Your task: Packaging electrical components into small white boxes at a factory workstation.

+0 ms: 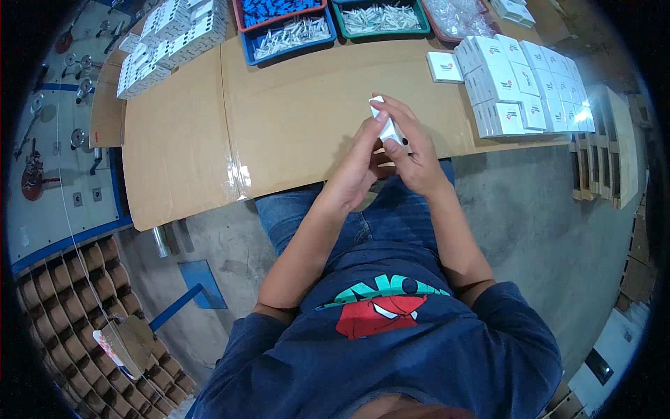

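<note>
A small white box (388, 130) is held up between my two hands over the near edge of the cardboard-covered table (300, 126). My left hand (359, 153) closes on its left side, the fingertips near its upper end. On the other side my right hand (417, 148) wraps round it, with the index finger along the top. Black dots show beside the right fingers, seemingly on the box's side. Much of the box is hidden by the fingers.
White boxes (497, 84) are stacked at the right, with one single box (444, 67) beside them. More white boxes with black dots (171, 45) stand far left. Along the back are a blue tray (289, 54) and a green tray (388, 35) of small white parts.
</note>
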Available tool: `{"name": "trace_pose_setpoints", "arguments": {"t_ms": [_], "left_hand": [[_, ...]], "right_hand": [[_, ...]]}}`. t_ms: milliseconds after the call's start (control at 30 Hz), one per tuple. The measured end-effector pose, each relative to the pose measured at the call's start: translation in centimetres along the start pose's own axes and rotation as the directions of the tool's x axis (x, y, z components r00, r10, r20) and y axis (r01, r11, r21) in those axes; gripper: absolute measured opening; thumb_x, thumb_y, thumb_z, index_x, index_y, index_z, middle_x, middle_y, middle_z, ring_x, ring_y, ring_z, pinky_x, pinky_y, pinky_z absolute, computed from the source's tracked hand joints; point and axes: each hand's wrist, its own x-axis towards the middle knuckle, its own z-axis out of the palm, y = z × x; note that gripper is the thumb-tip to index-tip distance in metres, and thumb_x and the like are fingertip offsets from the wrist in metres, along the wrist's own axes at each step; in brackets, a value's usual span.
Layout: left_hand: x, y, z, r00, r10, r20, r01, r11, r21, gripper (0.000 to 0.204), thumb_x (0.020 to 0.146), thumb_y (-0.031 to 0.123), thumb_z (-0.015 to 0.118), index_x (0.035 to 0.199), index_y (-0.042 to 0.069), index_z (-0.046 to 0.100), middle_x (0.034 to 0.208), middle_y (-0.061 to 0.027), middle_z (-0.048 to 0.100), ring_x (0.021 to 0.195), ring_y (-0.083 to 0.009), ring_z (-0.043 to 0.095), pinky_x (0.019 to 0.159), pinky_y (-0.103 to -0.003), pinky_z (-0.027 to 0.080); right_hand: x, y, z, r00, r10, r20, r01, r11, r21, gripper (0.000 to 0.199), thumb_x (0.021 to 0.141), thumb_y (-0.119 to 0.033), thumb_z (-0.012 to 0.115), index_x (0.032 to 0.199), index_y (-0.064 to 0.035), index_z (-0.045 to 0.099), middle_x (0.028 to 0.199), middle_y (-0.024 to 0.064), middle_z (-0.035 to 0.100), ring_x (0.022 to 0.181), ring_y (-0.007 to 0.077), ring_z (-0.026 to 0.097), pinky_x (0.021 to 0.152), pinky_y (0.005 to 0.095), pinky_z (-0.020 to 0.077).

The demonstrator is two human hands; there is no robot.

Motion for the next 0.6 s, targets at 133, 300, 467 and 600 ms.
{"name": "trace_pose_setpoints", "arguments": {"t_ms": [133,300,467,600], "left_hand": [[0.0,-0.2,0.3,0.994,0.081,0.08,-0.075,0.995,-0.072,0.053,0.104,0.056,0.054,0.134,0.012,0.056,0.118,-0.0059,0.064,0.11,-0.018,0.064,0.092,-0.037,0.053],[-0.2,-0.6,0.8,0.988,0.125,0.092,-0.108,0.979,-0.174,0.051,0.107,0.052,0.052,0.136,0.01,0.055,0.119,-0.0045,0.063,0.111,-0.0178,0.063,0.097,-0.036,0.051],[-0.5,-1.0,2.2,0.977,0.215,0.01,-0.211,0.966,-0.15,0.05,0.108,0.047,0.051,0.136,0.007,0.054,0.12,-0.0054,0.061,0.113,-0.0167,0.061,0.1,-0.035,0.049],[-0.7,-1.0,2.3,0.976,0.218,0.008,-0.215,0.967,-0.139,0.048,0.108,0.046,0.051,0.133,0.005,0.055,0.119,-0.0061,0.062,0.111,-0.0164,0.062,0.099,-0.035,0.05]], "right_hand": [[0.2,-0.3,0.2,0.999,-0.039,-0.01,0.038,0.999,-0.017,0.053,0.104,-0.039,0.06,0.144,-0.0049,0.058,0.149,0.0236,0.053,0.139,0.0377,0.052,0.114,0.0421,0.0407],[0.2,-0.3,0.3,0.996,-0.084,-0.035,0.082,0.995,-0.058,0.051,0.105,-0.039,0.058,0.141,-0.0034,0.06,0.148,0.0247,0.054,0.136,0.0391,0.054,0.112,0.042,0.0426],[0.1,0.1,0.5,0.987,-0.139,-0.076,0.131,0.987,-0.095,0.049,0.107,-0.038,0.055,0.137,-0.0007,0.061,0.145,0.0255,0.057,0.132,0.0404,0.057,0.11,0.0428,0.0447],[0.1,0.0,0.6,0.98,-0.175,-0.098,0.166,0.981,-0.097,0.048,0.107,-0.039,0.053,0.133,0.001,0.063,0.143,0.0266,0.058,0.129,0.0414,0.059,0.108,0.0433,0.0461]]}}
